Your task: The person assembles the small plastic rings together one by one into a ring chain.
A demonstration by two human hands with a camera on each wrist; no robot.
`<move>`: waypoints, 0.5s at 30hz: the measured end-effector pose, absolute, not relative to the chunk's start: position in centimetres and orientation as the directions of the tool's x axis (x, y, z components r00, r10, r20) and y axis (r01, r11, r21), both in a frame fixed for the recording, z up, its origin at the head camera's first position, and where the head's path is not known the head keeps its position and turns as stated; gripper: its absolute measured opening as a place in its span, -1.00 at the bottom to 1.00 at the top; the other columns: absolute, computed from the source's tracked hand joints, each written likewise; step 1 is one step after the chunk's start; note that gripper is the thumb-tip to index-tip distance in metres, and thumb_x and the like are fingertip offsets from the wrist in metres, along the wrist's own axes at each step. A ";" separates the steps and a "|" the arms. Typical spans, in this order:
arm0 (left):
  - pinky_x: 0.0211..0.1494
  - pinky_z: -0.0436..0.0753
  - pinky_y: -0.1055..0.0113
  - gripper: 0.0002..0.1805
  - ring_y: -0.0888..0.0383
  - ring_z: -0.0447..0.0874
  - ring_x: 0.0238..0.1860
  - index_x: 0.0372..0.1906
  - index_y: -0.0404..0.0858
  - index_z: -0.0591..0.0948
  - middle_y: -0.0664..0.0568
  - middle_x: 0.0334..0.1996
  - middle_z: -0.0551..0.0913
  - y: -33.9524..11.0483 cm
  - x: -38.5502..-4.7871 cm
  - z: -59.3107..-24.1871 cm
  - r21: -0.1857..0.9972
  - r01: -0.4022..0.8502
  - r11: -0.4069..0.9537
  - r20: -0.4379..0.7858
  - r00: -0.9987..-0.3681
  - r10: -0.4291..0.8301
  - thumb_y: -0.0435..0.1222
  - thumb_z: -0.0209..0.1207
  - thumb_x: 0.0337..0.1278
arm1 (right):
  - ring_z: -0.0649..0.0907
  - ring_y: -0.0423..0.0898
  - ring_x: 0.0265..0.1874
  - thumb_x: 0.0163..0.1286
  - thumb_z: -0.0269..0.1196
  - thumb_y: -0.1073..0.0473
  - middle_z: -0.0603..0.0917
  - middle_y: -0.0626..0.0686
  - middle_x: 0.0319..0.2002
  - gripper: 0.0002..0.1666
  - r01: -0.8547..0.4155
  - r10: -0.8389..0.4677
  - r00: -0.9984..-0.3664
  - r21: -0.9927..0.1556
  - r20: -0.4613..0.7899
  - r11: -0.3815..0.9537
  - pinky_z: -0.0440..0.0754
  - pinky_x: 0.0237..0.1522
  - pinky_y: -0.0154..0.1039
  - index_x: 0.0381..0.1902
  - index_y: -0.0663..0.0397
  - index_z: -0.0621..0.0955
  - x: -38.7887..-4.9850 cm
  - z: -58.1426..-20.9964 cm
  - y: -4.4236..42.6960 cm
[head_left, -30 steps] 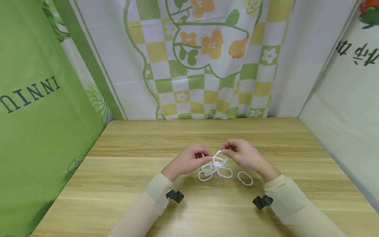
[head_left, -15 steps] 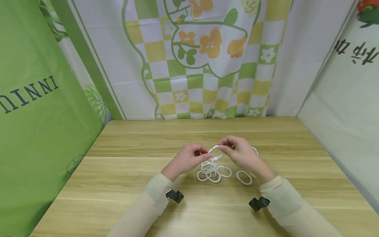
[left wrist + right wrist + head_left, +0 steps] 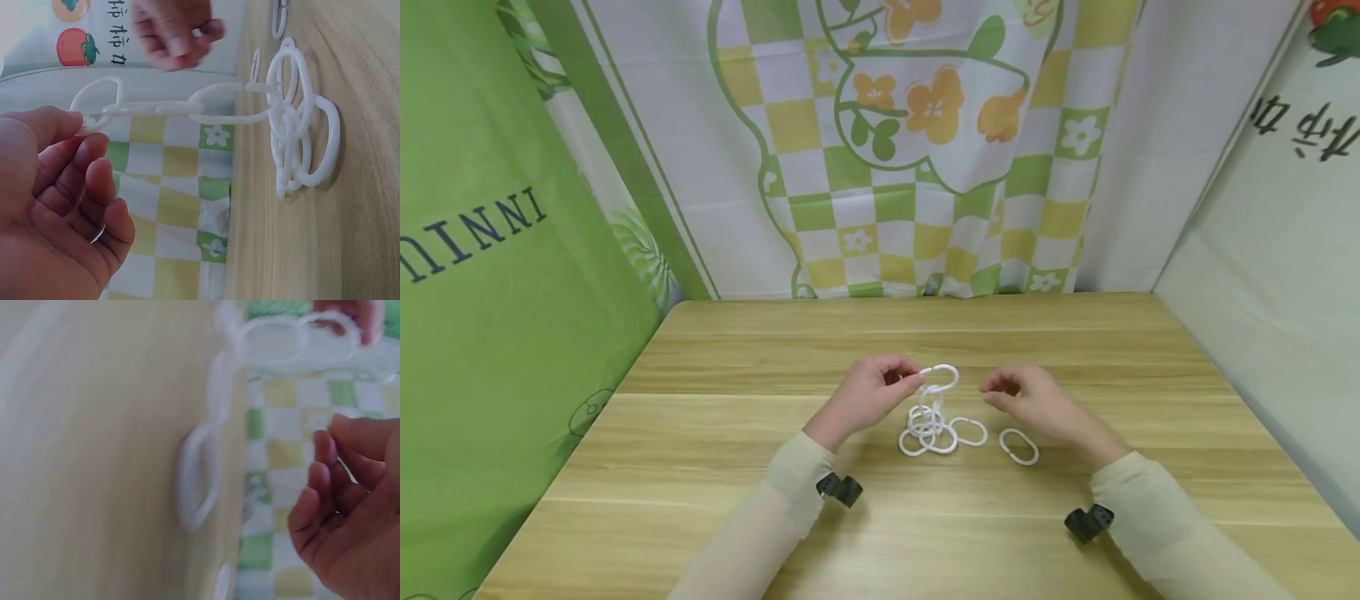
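My left hand [image 3: 867, 398] pinches the end of a white oval link [image 3: 954, 375] between thumb and forefinger. Below that link a chain of joined white links [image 3: 928, 429] hangs down to a pile on the table. The left wrist view shows the pinched link [image 3: 97, 94], two more links strung from it and the tangled pile [image 3: 294, 125]. To the right, my right hand [image 3: 1047, 408] is in the air, apart from the chain, its fingers loosely bent and holding nothing; the right wrist view shows this hand [image 3: 356, 506] too.
A separate white link [image 3: 1035, 454] lies on the wooden table [image 3: 737, 500], in front of my right hand. Another white link [image 3: 222, 584] shows partly at the bottom of the right wrist view. Patterned cloth [image 3: 895, 200] hangs behind the table, with cloth on both sides.
My right hand has let go of the link and moved right, away from the chain. My left hand keeps its pinch and has shifted slightly left and up.
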State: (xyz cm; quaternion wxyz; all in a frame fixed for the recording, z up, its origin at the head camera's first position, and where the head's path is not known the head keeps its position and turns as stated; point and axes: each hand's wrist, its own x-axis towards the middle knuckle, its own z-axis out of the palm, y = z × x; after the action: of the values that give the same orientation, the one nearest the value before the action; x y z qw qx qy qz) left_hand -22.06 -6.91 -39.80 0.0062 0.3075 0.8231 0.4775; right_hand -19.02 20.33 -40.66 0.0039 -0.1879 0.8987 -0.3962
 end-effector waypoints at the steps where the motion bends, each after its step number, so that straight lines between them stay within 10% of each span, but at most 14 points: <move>1: -0.41 0.48 0.39 -0.86 0.21 0.49 -0.46 -0.22 -0.22 0.71 0.15 -0.44 0.63 -7.0 -22.1 -39.7 0.789 0.502 0.353 0.287 -0.810 0.511 -0.23 0.23 0.31 | 0.54 -0.13 -0.37 0.37 0.26 0.28 0.62 -0.05 -0.39 -0.92 -0.339 -0.364 -0.924 -0.694 0.118 0.635 0.52 -0.32 -0.26 -0.22 0.18 0.66 -19.1 -41.1 20.9; 15: -0.44 0.45 0.40 -0.88 0.22 0.46 -0.49 -0.25 -0.21 0.71 0.15 -0.45 0.63 -7.1 -22.2 -39.7 0.783 0.535 0.317 0.316 -0.781 0.538 -0.24 0.25 0.30 | 0.53 -0.16 -0.41 0.20 0.38 0.27 0.61 -0.09 -0.44 -0.90 -0.293 -0.461 -0.881 -0.640 -0.109 0.711 0.49 -0.31 -0.22 -0.36 0.05 0.63 -19.8 -43.0 23.1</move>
State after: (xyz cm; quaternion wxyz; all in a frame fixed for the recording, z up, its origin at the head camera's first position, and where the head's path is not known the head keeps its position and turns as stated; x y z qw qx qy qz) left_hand -22.20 -7.10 -39.74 0.0014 0.3307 0.8115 0.4818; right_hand -19.81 23.14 -42.96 0.1313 -0.2057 0.9155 -0.3199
